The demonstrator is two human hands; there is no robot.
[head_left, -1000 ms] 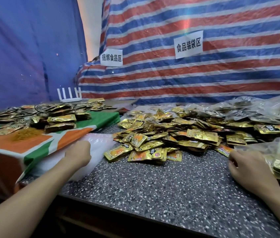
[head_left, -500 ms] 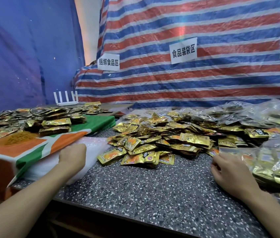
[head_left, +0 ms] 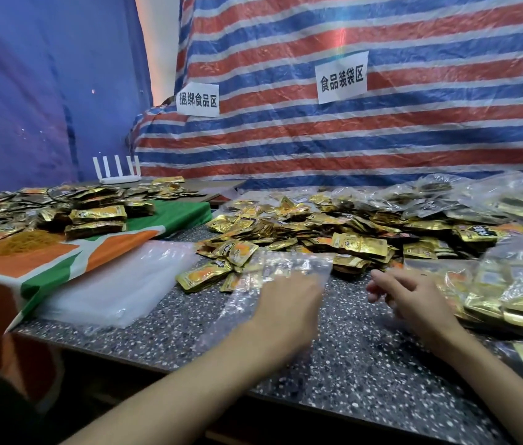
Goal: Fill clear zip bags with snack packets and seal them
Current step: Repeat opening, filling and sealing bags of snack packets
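A speckled table point(head_left: 350, 364) fills the foreground. At far left, an orange, green and white cloth point(head_left: 45, 268) is cut off by the frame edge. It carries a spread of gold packets point(head_left: 96, 215), too many and too overlapped to count, and one small heap of yellow-brown strands point(head_left: 26, 242) too fine to identify. Behind it stands one white router point(head_left: 119, 175) with five upright antennas. Just right of the cloth lies one stack of empty bags point(head_left: 119, 284); its layers cannot be counted. In the middle, the left hand point(head_left: 286, 303) grips one clear bag point(head_left: 289, 268), which is lifted and blurred, and the fingers are hidden behind the back of the hand. The right hand point(head_left: 414, 297) hovers near it, apart from the left, fingers loosely curled around nothing. Beyond both hands spreads one big pile of snack packets point(head_left: 334, 232), uncountable. At right, filled bags point(head_left: 516, 284) lie heaped, at least three; glare hides their edges and the nearest is cut off. Behind hangs a striped tarp point(head_left: 350, 139) bearing three paper signs point(head_left: 342, 77), the rightmost cut off.
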